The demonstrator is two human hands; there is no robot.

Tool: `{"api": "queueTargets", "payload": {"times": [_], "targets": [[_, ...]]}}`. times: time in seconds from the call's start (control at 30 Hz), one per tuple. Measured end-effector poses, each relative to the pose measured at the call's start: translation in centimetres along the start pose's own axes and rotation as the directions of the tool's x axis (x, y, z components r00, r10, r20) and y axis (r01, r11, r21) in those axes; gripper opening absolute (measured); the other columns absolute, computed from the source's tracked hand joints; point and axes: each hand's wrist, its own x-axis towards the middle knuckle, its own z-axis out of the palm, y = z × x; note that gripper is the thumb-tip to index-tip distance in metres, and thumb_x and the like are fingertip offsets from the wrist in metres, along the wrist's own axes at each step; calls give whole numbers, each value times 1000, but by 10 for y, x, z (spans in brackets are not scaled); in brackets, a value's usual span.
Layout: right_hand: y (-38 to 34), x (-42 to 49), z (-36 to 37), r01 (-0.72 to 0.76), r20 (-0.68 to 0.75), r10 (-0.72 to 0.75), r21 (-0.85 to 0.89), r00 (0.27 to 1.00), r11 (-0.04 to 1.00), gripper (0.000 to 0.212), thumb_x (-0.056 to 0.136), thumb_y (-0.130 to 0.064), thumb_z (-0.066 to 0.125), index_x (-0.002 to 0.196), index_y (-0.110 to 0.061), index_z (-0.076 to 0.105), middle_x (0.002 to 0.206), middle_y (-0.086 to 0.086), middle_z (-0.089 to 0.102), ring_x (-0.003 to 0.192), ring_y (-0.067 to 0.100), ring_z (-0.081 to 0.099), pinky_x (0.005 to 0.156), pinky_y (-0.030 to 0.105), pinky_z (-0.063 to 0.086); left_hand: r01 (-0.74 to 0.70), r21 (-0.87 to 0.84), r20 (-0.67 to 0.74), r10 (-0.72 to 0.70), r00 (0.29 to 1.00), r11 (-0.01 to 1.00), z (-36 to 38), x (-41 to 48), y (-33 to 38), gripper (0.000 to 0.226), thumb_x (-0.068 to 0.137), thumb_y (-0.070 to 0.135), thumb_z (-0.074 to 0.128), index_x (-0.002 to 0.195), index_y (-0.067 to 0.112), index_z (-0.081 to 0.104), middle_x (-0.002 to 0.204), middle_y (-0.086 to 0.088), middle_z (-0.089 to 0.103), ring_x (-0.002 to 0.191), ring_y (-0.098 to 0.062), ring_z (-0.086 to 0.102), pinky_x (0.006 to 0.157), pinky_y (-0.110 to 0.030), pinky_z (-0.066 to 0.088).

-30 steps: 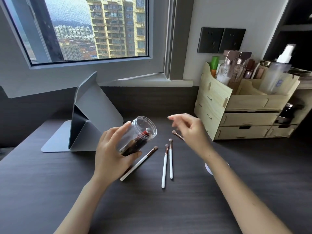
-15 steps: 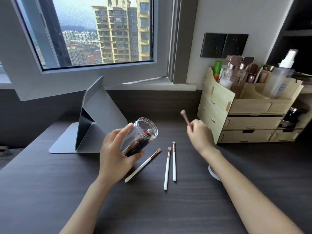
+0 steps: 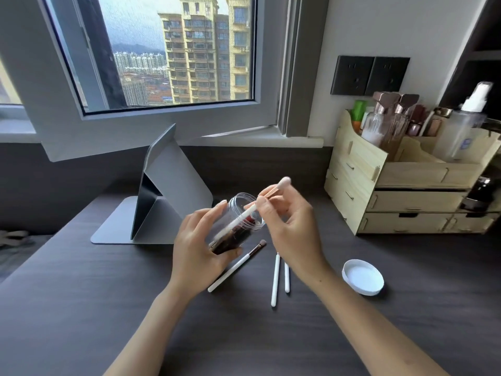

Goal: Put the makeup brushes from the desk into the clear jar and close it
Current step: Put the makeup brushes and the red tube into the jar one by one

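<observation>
Desk (image 3: 108, 308) spreads dark under everything; the left hand (image 3: 195, 251) grips the clear jar (image 3: 238, 221), tilted. The right hand (image 3: 292, 229) pinches a brush (image 3: 267, 198), handle in its mouth. White lid (image 3: 363, 276) lies right; three brushes (image 3: 275, 280) remain below.

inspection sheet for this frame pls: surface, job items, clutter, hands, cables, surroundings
Surface: dark wood-grain desk, flat, no spills seen.
Job's things: clear jar tilted, open, dark items already inside; one brush going handle-first into its mouth; three brushes still on the desk: angled brush, long brush, short brush; white lid lying apart, to the right.
Clutter: wooden organizer with bottles; folded grey stand.
Grippers: left hand grips the jar; right hand pinches the brush.
Cables: nothing seen.
Surroundings: window, wall sockets.
</observation>
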Motion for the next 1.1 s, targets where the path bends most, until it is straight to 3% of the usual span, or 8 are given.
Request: {"api": "queueTargets", "payload": {"times": [0.2,0.33,0.43,0.53,0.63,0.83,1.0,1.1], "targets": [[13,2,10,173,15,-186,-448,983,877,44,87,-49,40,78,-21,73,99,-13,64,99,8,49,89,26,31,51,-92,-1,-51,999,994,2,1,0,83,50,29,84,126,25,53,108,19,54,98,-6,49,87,-9,34],[13,5,5,178,15,-179,-221,984,959,37,90,-47,38,91,-30,71,105,-10,63,107,8,50,94,26,33,62,-125,-20,-65,998,990,-1,1,0,83,50,29,83,126,30,50,110,22,53,101,-9,50,88,-14,37],[23,12,-8,-24,-145,30,42,989,999,29,92,-36,43,79,-26,68,87,-7,68,94,16,61,87,30,46,68,-134,-45,-74,996,989,-3,3,-2,84,51,31,82,126,36,45,107,28,51,99,-6,50,89,-17,39],[61,19,-19,-277,-130,249,-305,960,911,25,87,-28,54,66,-19,65,73,1,71,81,23,66,76,38,51,101,-171,-71,-114,991,980,-4,4,-4,83,51,39,80,126,38,45,104,34,51,98,1,50,88,-19,41],[96,19,-22,-358,-57,436,-671,898,649,18,83,-32,58,84,-17,68,94,6,73,97,29,64,76,33,47,93,-178,-88,-110,990,980,-3,4,-7,82,51,39,80,126,36,46,105,29,51,99,2,50,88,-21,41],[119,34,-14,-413,-115,576,-809,809,418,36,83,-44,57,88,-10,68,106,12,70,103,33,63,71,29,43,63,-140,-76,-74,994,988,-2,2,-8,84,51,30,82,127,32,47,105,27,49,95,5,48,85,-13,39],[116,47,-17,-318,-20,619,-870,785,376,19,86,-24,52,87,-7,60,110,13,64,104,34,60,69,27,37,60,-118,-69,-69,995,991,-2,3,-7,85,51,31,81,127,34,45,107,28,48,94,7,46,86,-16,39],[114,50,-34,-380,-9,601,-783,799,493,38,89,-21,49,54,-8,42,66,11,57,75,33,55,59,27,33,60,-106,-77,-68,995,993,-2,2,-8,85,50,30,82,127,33,45,106,28,48,93,-3,47,84,-23,41]]}}
